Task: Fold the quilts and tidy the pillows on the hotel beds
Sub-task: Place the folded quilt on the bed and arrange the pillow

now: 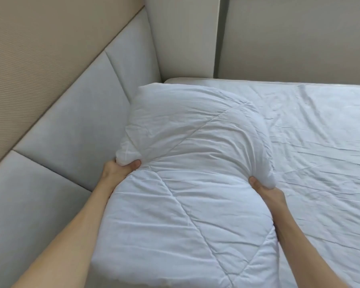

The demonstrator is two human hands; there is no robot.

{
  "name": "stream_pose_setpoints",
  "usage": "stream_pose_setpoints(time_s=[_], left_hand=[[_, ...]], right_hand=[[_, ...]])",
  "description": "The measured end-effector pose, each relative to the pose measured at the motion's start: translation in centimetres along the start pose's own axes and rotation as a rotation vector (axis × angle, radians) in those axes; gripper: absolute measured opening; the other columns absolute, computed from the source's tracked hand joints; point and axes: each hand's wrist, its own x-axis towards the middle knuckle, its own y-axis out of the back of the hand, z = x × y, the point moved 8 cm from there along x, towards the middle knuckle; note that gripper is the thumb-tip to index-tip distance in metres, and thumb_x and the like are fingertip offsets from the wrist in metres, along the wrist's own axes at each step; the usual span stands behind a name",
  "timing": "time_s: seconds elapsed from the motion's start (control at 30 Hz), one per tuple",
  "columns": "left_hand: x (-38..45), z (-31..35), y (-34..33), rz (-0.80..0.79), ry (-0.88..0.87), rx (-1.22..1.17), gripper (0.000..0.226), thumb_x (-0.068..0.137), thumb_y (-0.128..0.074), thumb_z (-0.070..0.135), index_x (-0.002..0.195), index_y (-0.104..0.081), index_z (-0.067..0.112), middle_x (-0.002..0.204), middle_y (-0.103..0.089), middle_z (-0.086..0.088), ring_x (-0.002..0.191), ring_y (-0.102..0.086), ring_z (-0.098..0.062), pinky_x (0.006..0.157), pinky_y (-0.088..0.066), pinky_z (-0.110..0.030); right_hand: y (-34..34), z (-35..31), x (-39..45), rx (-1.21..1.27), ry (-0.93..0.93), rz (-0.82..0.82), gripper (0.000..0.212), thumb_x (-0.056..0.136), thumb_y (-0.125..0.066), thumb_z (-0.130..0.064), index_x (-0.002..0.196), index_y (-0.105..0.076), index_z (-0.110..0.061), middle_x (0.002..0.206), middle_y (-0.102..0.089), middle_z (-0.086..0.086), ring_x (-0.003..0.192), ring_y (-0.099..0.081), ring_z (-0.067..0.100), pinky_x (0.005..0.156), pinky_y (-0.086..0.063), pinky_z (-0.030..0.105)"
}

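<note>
Left hand [121,169]: at 9 o'clock of the folded quilt [187,183], thumb on top, pinching its edge. Right hand [266,194]: at 3 o'clock, thumb on top, gripping bunched fabric. Quilt: white, stitched, bulky, over the bed [320,142] near its head corner. Padded headboard [71,121]: at 9 to 11 o'clock. Sheet: creased, at 2 o'clock.

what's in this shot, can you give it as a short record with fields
setting: bed with wrinkled white sheet, set in a corner
held item: white stitched quilt, folded into a bundle
left hand: grips the quilt's left edge, thumb on top
right hand: grips the quilt's right edge, thumb on top
quilt position: over the bed's head end, beside the headboard
headboard: padded grey panels on the left
pillows: none visible
</note>
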Motion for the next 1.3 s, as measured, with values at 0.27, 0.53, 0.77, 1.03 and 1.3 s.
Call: stream_pose_setpoints(time_s=[0.27, 0.53, 0.77, 1.03, 1.3], left_hand=[[16.3, -6.7, 4.3, -0.104, -0.009, 0.077, 0.066, 0.086, -0.077, 0.044, 0.141, -0.055, 0.015, 0.131, -0.062, -0.003, 0.114, -0.06, -0.022, 0.096, -0.045, -0.032], [22.9, -12.3, 0.6, -0.139, 0.068, 0.063, 0.057, 0.085, -0.079, 0.042, 0.132, -0.061, 0.016, 0.123, -0.066, -0.002, 0.106, -0.062, -0.02, 0.097, -0.046, -0.03], [19.7, -10.5, 3.6, 0.019, 0.021, 0.245, 0.104, 0.053, -0.065, 0.083, 0.132, -0.054, 0.015, 0.132, -0.063, -0.006, 0.119, -0.06, -0.031, 0.1, -0.051, -0.048], [6.0, -6.9, 7.2, 0.128, -0.342, 0.364, 0.093, 0.089, -0.053, 0.07, 0.161, -0.015, 0.023, 0.169, -0.012, 0.0, 0.155, -0.011, -0.013, 0.124, -0.018, -0.04], [-11.4, -5.9, 14.3, 0.359, -0.462, 0.352, 0.102, 0.082, -0.037, 0.081, 0.161, -0.014, 0.02, 0.169, -0.01, -0.011, 0.156, -0.004, -0.023, 0.125, -0.01, -0.048]], right_hand=[[-16.3, 3.2, 4.5, -0.002, -0.032, -0.032, 0.048, 0.081, -0.082, -0.044, 0.106, -0.067, -0.006, 0.088, -0.071, -0.002, 0.08, -0.067, 0.012, 0.067, -0.052, 0.029], [-18.3, 6.5, 9.6, -0.118, -0.034, 0.04, 0.059, 0.087, -0.075, -0.044, 0.126, -0.063, -0.002, 0.11, -0.066, 0.009, 0.101, -0.063, 0.024, 0.085, -0.046, 0.032], [-17.3, 4.9, 8.0, -0.149, 0.009, 0.031, 0.042, 0.088, -0.075, -0.043, 0.115, -0.067, -0.012, 0.097, -0.072, -0.001, 0.085, -0.068, 0.013, 0.072, -0.051, 0.03], [-17.4, -0.6, -2.2, -0.48, 0.355, 0.082, 0.099, 0.091, -0.06, -0.064, 0.163, -0.009, -0.021, 0.17, -0.015, 0.001, 0.156, -0.016, 0.02, 0.124, -0.017, 0.056], [-18.5, -4.2, -17.5, -0.651, 0.646, -0.064, 0.094, 0.093, -0.054, -0.061, 0.163, -0.005, -0.02, 0.172, -0.006, 0.005, 0.158, -0.006, 0.022, 0.122, -0.013, 0.055]])
